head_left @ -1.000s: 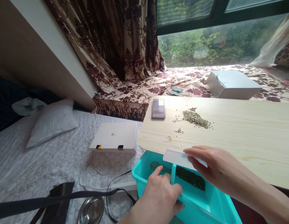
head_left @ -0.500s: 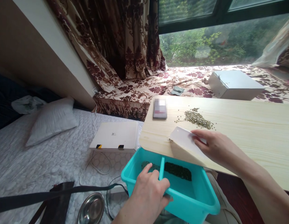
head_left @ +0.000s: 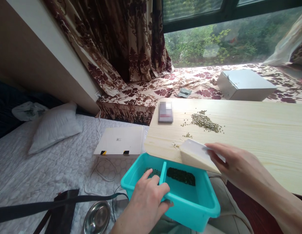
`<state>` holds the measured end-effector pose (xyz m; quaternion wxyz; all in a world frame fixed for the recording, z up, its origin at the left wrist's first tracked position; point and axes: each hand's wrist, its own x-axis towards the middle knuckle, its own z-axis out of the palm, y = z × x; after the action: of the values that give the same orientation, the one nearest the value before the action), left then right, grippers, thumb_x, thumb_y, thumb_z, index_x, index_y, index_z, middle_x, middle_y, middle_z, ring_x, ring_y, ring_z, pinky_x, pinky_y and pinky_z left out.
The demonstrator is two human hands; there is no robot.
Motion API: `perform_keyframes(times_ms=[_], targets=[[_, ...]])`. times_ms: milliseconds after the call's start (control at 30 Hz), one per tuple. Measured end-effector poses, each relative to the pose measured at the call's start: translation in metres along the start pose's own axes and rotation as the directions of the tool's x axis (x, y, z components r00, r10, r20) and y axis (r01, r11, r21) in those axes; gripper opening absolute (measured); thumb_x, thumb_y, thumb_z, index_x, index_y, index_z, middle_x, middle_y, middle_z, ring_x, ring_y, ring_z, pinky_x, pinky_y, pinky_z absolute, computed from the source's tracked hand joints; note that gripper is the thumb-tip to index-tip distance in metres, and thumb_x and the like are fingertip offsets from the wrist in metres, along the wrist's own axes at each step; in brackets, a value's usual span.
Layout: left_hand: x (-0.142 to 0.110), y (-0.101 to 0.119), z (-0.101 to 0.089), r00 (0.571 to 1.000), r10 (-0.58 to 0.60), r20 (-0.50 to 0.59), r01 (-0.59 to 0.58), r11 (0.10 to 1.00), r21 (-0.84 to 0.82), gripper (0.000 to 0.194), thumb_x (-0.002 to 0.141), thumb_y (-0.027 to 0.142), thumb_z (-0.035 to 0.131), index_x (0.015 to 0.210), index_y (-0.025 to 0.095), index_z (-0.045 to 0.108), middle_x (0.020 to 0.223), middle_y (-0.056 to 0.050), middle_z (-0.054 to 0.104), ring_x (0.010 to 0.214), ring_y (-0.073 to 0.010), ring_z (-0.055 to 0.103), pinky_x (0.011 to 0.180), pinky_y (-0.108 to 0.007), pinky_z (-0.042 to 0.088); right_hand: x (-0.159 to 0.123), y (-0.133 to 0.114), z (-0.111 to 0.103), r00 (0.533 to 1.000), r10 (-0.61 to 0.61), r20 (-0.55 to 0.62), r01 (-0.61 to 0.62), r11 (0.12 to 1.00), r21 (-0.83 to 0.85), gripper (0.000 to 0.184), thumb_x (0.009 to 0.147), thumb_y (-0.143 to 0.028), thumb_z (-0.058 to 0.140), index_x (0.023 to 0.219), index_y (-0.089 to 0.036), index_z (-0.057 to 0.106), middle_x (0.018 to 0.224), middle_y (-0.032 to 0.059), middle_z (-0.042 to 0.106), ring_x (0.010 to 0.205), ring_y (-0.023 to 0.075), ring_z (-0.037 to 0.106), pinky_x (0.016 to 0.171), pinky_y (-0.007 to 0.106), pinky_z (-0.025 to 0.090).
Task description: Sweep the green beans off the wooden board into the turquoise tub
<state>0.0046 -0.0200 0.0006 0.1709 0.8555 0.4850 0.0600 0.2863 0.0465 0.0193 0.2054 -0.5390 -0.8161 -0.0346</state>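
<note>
My right hand [head_left: 232,159] holds a thin white plastic scraper [head_left: 196,149], tilted low at the near edge of the wooden table, above the bin. Small greenish-brown seeds [head_left: 206,123] lie in a heap beyond it, with a few scattered grains [head_left: 175,146] by the scraper's left end. Below the table edge is a turquoise two-compartment bin [head_left: 190,213]. My left hand [head_left: 147,196] grips its near rim by the divider, fingers reaching over the left compartment. Dark green grains [head_left: 181,176] fill the back of the right compartment; fewer lie in the left one, partly hidden.
A small box with a blurred face [head_left: 165,112] stands on the table's left corner. On the bed to the left are a flat white box [head_left: 119,139], a metal bowl [head_left: 97,217], a black strap [head_left: 92,197] and a pillow [head_left: 57,130]. A white carton [head_left: 245,85] sits on the window seat.
The scraper has moved right and toward the table's near edge, and loose grains show where it was. The bin and my left hand have shifted slightly left in view.
</note>
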Motion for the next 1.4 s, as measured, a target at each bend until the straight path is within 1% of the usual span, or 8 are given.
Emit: perform_keyframes(times_ms=[133,367,567,833,967,1133,1267,1400], targets=[[-0.004,-0.002,-0.001,1.0,-0.014,-0.012,0.014,1.0,-0.008,0.024,0.074,0.024,0.091,0.08,0.021,0.068,0.075,0.002,0.059,0.076,-0.0189,0.065,0.112,-0.049,0.045,0.005,-0.003,0.001,0.999,-0.048,-0.024,0.048,0.999,0.006,0.032,0.094,-0.026,0.043,0.092,-0.023,0.074,0.077,0.0056,0.077,0.055,0.0191,0.067,0.044,0.028,0.041],[-0.008,-0.006,-0.004,0.999,-0.043,-0.017,0.042,0.999,-0.022,0.023,0.076,0.02,0.089,0.08,0.022,0.067,0.076,0.003,0.057,0.078,-0.0186,0.064,0.115,-0.051,0.042,0.006,-0.009,0.002,0.996,-0.084,-0.023,0.085,0.996,0.034,0.03,0.095,-0.024,0.043,0.095,-0.023,0.073,0.085,0.0066,0.079,0.06,0.0188,0.069,0.047,0.027,0.042],[-0.008,-0.009,-0.003,0.999,-0.043,-0.013,0.043,0.999,-0.026,0.022,0.076,0.022,0.09,0.084,0.022,0.069,0.078,0.003,0.059,0.08,-0.0194,0.065,0.115,-0.052,0.041,-0.001,-0.027,-0.008,0.98,-0.193,0.058,0.178,0.964,0.197,0.032,0.099,-0.023,0.041,0.093,-0.024,0.072,0.086,0.0056,0.079,0.065,0.017,0.07,0.051,0.025,0.046],[0.008,0.014,-0.005,0.995,0.003,0.1,-0.009,0.998,0.063,0.025,0.077,0.035,0.09,0.084,0.022,0.071,0.078,0.001,0.062,0.082,-0.0199,0.067,0.114,-0.048,0.043,0.019,0.001,-0.002,0.999,0.045,0.027,-0.045,0.999,0.011,0.03,0.093,-0.03,0.047,0.097,-0.024,0.076,0.081,0.0063,0.079,0.061,0.0221,0.071,0.049,0.029,0.046],[0.024,0.034,-0.003,0.974,0.121,0.192,-0.14,0.987,0.085,0.023,0.081,0.037,0.087,0.086,0.02,0.072,0.079,-0.001,0.066,0.082,-0.0192,0.067,0.115,-0.047,0.041,0.029,0.005,0.005,0.998,0.025,0.059,-0.023,0.999,-0.03,0.032,0.091,-0.027,0.047,0.1,-0.024,0.077,0.092,0.0076,0.081,0.071,0.0233,0.073,0.053,0.029,0.048],[0.037,0.048,-0.001,0.952,0.219,0.215,-0.239,0.968,0.076,0.029,0.085,0.045,0.084,0.087,0.019,0.072,0.076,-0.003,0.067,0.08,-0.0202,0.067,0.113,-0.047,0.043,0.032,0.002,0.008,0.997,0.007,0.081,-0.006,1.0,-0.006,0.031,0.091,-0.024,0.047,0.099,-0.024,0.077,0.092,0.0068,0.081,0.071,0.021,0.072,0.054,0.028,0.047],[0.04,0.051,0.0,0.944,0.256,0.211,-0.275,0.959,0.07,0.031,0.083,0.046,0.085,0.086,0.019,0.07,0.074,-0.002,0.066,0.078,-0.0206,0.066,0.11,-0.048,0.046,0.029,0.001,0.006,0.992,0.027,0.126,-0.038,0.996,0.084,0.029,0.091,-0.025,0.049,0.096,-0.024,0.077,0.086,0.0058,0.08,0.068,0.0201,0.071,0.055,0.028,0.048],[0.04,0.051,0.002,0.943,0.261,0.207,-0.281,0.957,0.07,0.031,0.083,0.046,0.085,0.085,0.02,0.068,0.074,-0.001,0.065,0.078,-0.0207,0.066,0.109,-0.048,0.045,0.028,0.002,0.001,0.993,0.056,0.103,-0.07,0.988,0.138,0.03,0.091,-0.029,0.049,0.099,-0.025,0.077,0.084,0.0052,0.08,0.067,0.0202,0.072,0.055,0.028,0.049]])
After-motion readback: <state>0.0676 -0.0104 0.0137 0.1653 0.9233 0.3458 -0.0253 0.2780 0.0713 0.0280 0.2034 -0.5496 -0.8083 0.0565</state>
